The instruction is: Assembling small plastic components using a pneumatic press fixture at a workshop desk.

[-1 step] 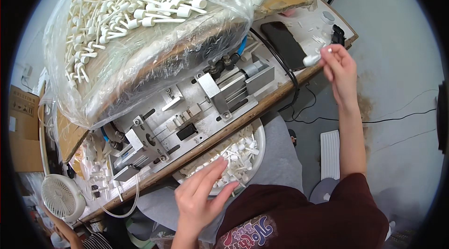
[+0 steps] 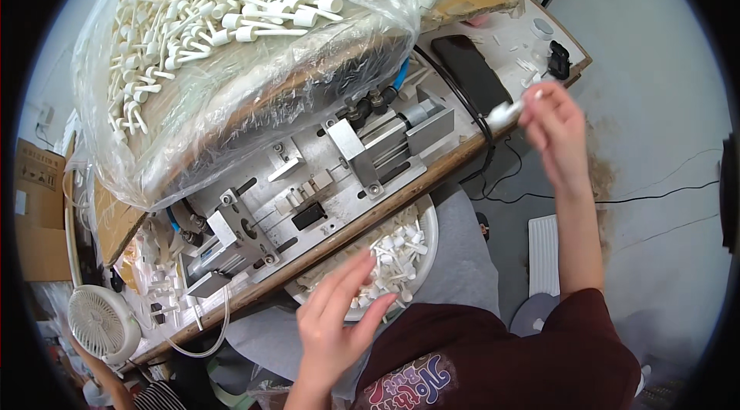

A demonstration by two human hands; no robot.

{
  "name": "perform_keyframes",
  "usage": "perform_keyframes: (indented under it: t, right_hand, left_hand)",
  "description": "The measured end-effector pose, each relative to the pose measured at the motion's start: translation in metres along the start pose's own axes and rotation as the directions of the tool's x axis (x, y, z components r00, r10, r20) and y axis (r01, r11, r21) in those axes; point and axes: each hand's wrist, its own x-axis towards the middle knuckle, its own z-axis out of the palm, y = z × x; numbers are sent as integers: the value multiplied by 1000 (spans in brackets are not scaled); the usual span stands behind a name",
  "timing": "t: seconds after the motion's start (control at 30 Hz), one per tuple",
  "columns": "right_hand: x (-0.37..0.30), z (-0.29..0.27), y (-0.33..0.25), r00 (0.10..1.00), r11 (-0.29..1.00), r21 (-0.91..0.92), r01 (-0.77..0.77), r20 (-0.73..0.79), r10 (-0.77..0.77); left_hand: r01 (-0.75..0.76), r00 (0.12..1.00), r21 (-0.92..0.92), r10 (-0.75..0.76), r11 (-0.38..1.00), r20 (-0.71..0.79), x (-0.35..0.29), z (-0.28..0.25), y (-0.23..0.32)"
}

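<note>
My right hand (image 2: 556,129) is raised at the table's right edge, its fingers pinched on a small white plastic piece (image 2: 502,114). The piece is smeared by motion, with a thicker end pointing left. Low in front of me, my left hand (image 2: 333,325) hovers by a white basin (image 2: 432,234), thumb and fingers apart, nothing between them. Heaped in the basin are white plastic scoop-like pieces (image 2: 397,256) with cup-shaped heads and thin stems. Beyond it, a metal fixture (image 2: 304,196) with two clamp-like ends is mounted on the table.
A clear plastic bag (image 2: 254,94) of many similar white pieces covers the far left. A black phone (image 2: 472,71), a small clear jar (image 2: 541,31) and dark cables (image 2: 486,140) lie to the right. A white fan (image 2: 104,324) stands lower left, near another person's arm (image 2: 104,371).
My right hand has shifted slightly down, carrying the white piece left and lower. My left hand has moved a little to the right, still spread.
</note>
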Motion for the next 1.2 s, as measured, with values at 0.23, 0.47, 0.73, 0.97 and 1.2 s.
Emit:
perform_keyframes:
  t: [0.23,0.47,0.73,0.97,1.2]
  right_hand:
    - [-92,99,-15,770,953,-2,-302,589,246]
    - [-116,122,8,837,938,206,-277,532,130]
    - [-120,129,7,847,954,108,-281,495,193]
    - [-112,129,2,790,992,-93,-87,600,126]
    - [-97,149,-6,769,961,88,-262,621,152]
  left_hand:
    - [250,968,-392,-238,885,80,30,33,14]
    - [252,941,-231,-293,940,-166,21,11,-1]
    - [240,944,-168,-270,956,-192,15,0,-5]
    - [100,972,103,-75,990,-223,11,1,-8]
    - [33,966,104,-5,994,-258,18,-18,6]
